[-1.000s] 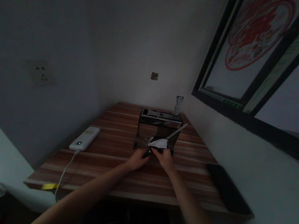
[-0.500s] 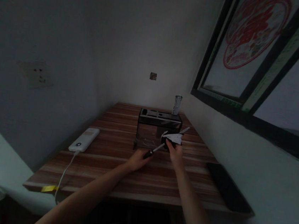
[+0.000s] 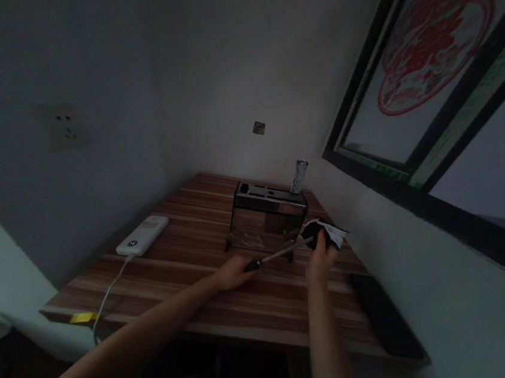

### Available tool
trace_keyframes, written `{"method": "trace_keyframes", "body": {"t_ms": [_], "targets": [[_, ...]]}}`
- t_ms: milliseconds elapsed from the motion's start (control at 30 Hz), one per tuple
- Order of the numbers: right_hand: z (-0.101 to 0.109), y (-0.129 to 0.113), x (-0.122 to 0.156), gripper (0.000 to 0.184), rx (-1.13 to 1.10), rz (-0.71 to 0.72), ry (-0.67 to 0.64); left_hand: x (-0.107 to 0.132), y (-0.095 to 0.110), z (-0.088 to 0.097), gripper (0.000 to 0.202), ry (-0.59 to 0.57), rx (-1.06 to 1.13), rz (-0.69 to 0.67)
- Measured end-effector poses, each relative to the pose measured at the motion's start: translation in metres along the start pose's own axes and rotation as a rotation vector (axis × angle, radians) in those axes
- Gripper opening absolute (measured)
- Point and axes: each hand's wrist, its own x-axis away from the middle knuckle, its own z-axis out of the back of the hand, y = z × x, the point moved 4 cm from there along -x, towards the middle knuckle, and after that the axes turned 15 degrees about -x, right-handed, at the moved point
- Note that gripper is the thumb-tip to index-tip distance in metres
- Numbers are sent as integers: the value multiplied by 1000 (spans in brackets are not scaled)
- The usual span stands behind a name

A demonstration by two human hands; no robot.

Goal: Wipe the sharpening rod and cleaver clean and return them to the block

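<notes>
My left hand [image 3: 233,272] rests low over the wooden table [image 3: 187,290] and is closed round the dark handle of a knife [image 3: 278,255]. Its thin blade slants up to the right. My right hand [image 3: 321,257] is closed on a crumpled white and dark cloth [image 3: 326,233], which sits at the tip end of the blade. Both hands are just in front of a dark knife block [image 3: 268,218] with slots in its top.
A white power bank [image 3: 143,235] with a cable lies at the table's left. A dark flat tray [image 3: 386,316] sits at the right edge. A small silver can [image 3: 299,177] stands in the back corner. A framed window [image 3: 428,105] hangs on the right wall.
My right hand slid the cloth along the blade from the handle end up and right to the tip. The left hand kept its hold on the handle.
</notes>
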Motion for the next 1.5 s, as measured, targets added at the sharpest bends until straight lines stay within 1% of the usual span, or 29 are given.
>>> {"method": "trace_keyframes", "body": {"t_ms": [100, 200, 367, 467, 533, 567, 700, 767, 833, 967, 1067, 1333, 1500], "targets": [[5, -1, -5, 39, -27, 16, 46, 0, 1, 0, 19, -21, -26, 0], [7, 0, -6, 40, 4, 9, 60, 0, 1, 0, 21, -35, -42, 9], [6, 7, -4, 42, -27, -50, 14, 0, 0, -1, 21, -54, -37, 16], [2, 12, 3, 39, -37, -100, -37, 0, -2, -1, 22, -18, -28, 19], [-5, 13, 11, 36, -18, -125, -129, 0, -3, 0, 23, 11, -10, 24], [-9, 14, 16, 34, 2, -143, -202, 0, -3, 0, 24, 21, 1, 31], [-31, 14, 41, 26, 114, -215, -574, 0, -3, 4, 22, 63, 45, 50], [-38, 16, 53, 24, 134, -232, -715, -1, -2, 6, 22, 87, 51, 61], [-42, 19, 63, 23, 122, -251, -801, -1, -2, 8, 23, 105, 55, 77], [-44, 26, 77, 24, 118, -284, -922, -2, -5, 8, 21, 146, 96, 75], [-44, 29, 84, 24, 136, -302, -959, -2, -8, 6, 21, 162, 130, 67], [-44, 33, 85, 24, 130, -332, -944, -2, -12, 3, 24, 153, 139, 95], [-45, 30, 84, 22, 127, -293, -968, -3, -10, 5, 25, 140, 158, 72]]}}
